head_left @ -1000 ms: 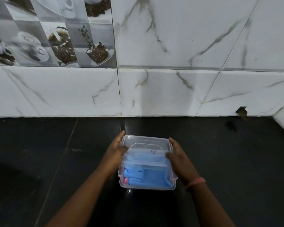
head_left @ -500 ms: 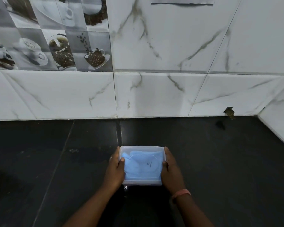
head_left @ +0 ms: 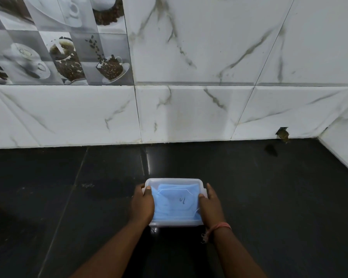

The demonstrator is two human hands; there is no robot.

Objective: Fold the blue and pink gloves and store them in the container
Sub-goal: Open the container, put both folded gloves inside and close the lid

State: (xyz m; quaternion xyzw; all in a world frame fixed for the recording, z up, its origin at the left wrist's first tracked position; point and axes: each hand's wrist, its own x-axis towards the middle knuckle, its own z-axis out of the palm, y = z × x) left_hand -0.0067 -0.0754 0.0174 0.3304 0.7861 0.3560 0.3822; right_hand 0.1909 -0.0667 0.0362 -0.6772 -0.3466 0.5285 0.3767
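A clear plastic container (head_left: 174,181) sits on the black counter with its translucent lid (head_left: 177,201) lying flat on top. Folded blue gloves (head_left: 169,209) show through the lid; the pink parts are hidden. My left hand (head_left: 142,205) clasps the container's left side, thumb on the lid's edge. My right hand (head_left: 210,207) clasps the right side, thumb on the lid. A pink band circles my right wrist.
The black counter (head_left: 68,197) runs back to a white marble-tiled wall (head_left: 189,97), with a side wall (head_left: 342,153) closing the far right corner. A small hole (head_left: 282,134) breaks the wall's base at the right.
One second ago the lid was tilted over the box with the gloves showing beneath. It now lies flat on the container, and both hands have shifted to grip its sides.
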